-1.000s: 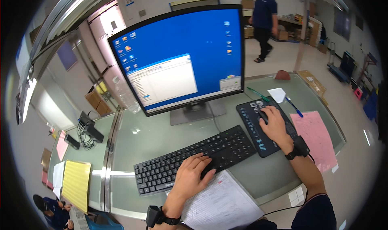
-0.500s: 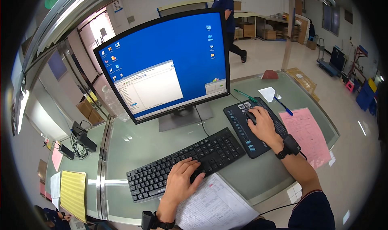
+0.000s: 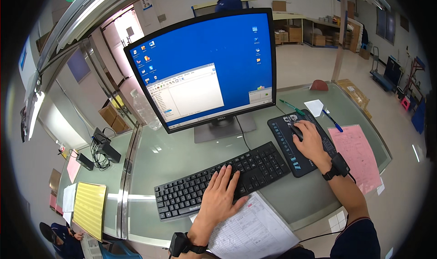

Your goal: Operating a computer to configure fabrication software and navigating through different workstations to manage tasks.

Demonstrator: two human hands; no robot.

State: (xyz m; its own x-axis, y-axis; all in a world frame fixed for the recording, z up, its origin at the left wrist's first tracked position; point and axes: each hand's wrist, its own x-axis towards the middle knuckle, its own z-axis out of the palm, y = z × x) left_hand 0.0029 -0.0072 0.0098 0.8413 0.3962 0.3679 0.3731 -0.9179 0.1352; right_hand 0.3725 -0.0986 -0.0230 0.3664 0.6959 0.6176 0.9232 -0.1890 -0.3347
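Note:
My left hand point(image 3: 221, 196) lies over the middle of a black keyboard point(image 3: 184, 193), fingers stretched out across the keys and thumb apart, holding nothing. Its palm edge is over a printed sheet of paper point(image 3: 255, 231) that lies partly under the keyboard's front edge. My right hand point(image 3: 311, 143) is wrapped over a black computer mouse point(image 3: 297, 132) on a dark patterned mouse pad point(image 3: 291, 156). Behind the keyboard stands a monitor point(image 3: 205, 45) with a blue desktop and one white window on it.
Beside the mouse pad lie a green pen point(image 3: 291, 107), a blue pen point(image 3: 333, 121), a white paper piece point(image 3: 314, 107) and a pink sheet point(image 3: 357, 154). A plastic bottle point(image 3: 145, 111) stands left of the monitor. Black adapters with cables point(image 3: 107, 149) and a yellow sheet point(image 3: 89, 209) are further left.
My left hand has slid further up the keys and its fingers have straightened. The view has shifted, so the desk sits further right. The person behind the monitor has walked left.

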